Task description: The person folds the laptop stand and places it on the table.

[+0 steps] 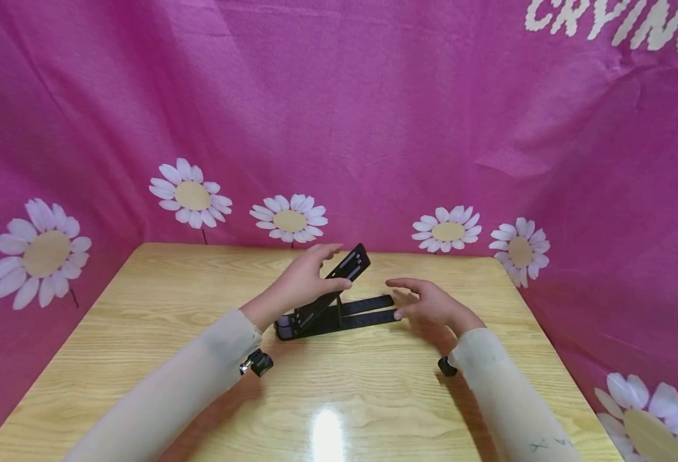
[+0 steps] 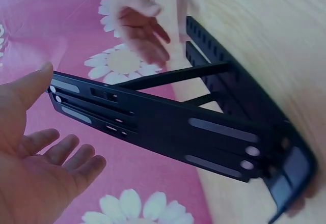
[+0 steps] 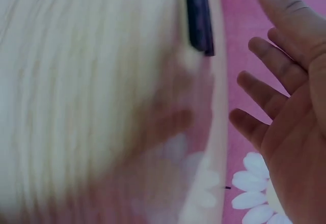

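Note:
A black folding laptop stand (image 1: pixel 315 326) is on the wooden table, its upper plate (image 2: pixel 168 127) tilted up on thin support struts (image 2: pixel 175 76). My left hand (image 1: pixel 298 281) is beside the raised end of that plate. In the left wrist view its thumb (image 2: pixel 38 79) is at the plate's corner, apparently touching, while the other fingers spread loosely below without gripping. My right hand (image 1: pixel 433 305) hovers near the far ends of the base's two notched arms (image 1: pixel 373 317), fingers extended and holding nothing. In the right wrist view, one base arm end (image 3: pixel 199 20) shows apart from the hand.
The wooden table (image 1: pixel 373 391) runs back to a pink cloth backdrop (image 1: pixel 339 115) printed with white daisies, which also hangs along both sides. Black camera mounts (image 1: pixel 260 362) sit at the wrists. A bright light reflection lies on the tabletop's near part.

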